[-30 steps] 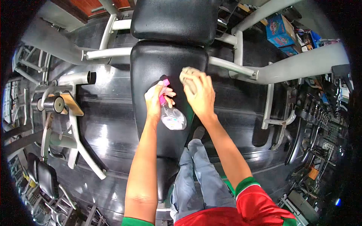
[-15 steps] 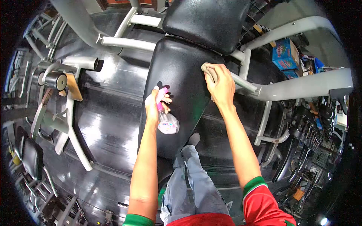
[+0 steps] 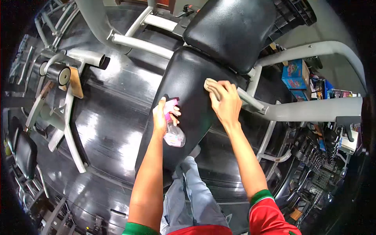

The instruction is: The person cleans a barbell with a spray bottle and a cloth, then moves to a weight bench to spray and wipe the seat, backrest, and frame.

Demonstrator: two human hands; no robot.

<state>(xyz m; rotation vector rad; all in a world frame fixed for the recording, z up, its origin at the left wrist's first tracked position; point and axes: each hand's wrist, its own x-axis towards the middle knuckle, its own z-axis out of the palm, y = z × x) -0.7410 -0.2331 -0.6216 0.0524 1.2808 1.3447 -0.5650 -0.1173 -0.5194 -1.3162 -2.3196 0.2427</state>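
A clear spray bottle [image 3: 174, 135] with a pink trigger head is in my left hand [image 3: 160, 117], whose fingers wrap round its neck above the left part of a long black padded bench [image 3: 188, 74]. Folded in my right hand [image 3: 228, 103] is a light beige cloth [image 3: 210, 85], held at the right edge of the same pad. Beyond it sits a second black pad [image 3: 231, 31], the backrest. Whether the cloth touches the pad is hard to tell.
Grey metal frame tubes [image 3: 313, 109] run along the right and behind the bench. Another machine with a round roller [image 3: 58, 74] stands at left. A blue box [image 3: 294, 74] and a dumbbell rack [image 3: 309, 156] are at right. Dark shiny floor [image 3: 113, 105] lies around.
The view has shifted, so the bench appears lower and turned a little. My right hand with the cloth is slightly nearer my left hand. Both hands keep their hold.
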